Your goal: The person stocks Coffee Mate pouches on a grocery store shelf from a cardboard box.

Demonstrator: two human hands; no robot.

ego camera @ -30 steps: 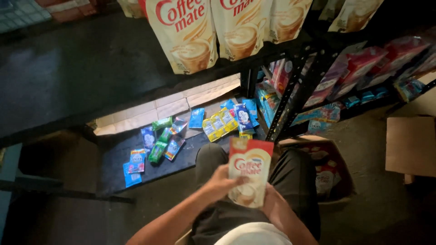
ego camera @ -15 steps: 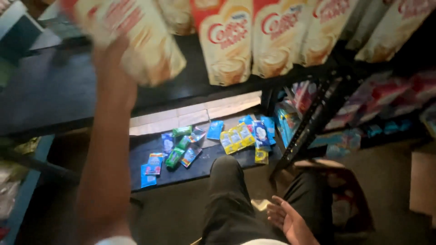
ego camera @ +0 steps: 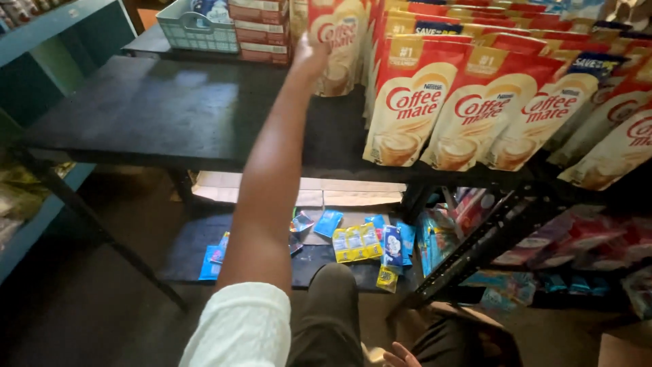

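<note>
Head view: looking down past the person's knees to a dark shelving unit.
Right hand (ego camera: 401, 356): lowest in frame, by the dark trousers; fingers loosely apart, holding nothing.
White sleeve (ego camera: 239, 328): on the left arm, at the bottom edge; the bare forearm reaches up and away from it.
Lower shelf (ego camera: 183, 255): just beyond the knees – small blue, yellow and green sachets (ego camera: 356, 242) lie scattered flat on it.
Flattened cardboard (ego camera: 339, 192): behind the sachets, against the back of the lower shelf.
Upper shelf (ego camera: 163, 115): dark surface, bare on its left half.
Row of pouches (ego camera: 468, 112): red-and-cream stand-up pouches, upright and touching one another, filling the shelf's right half.
Left hand (ego camera: 309, 54): far end of the reach, fingers clamped on the cream pouch (ego camera: 337, 44).
Cream pouch position: upright at the left end of the row – near the back of the upper shelf.
Plastic basket (ego camera: 187, 27): pale, at the shelf's far left corner, beside stacked red boxes (ego camera: 258, 27).
</note>
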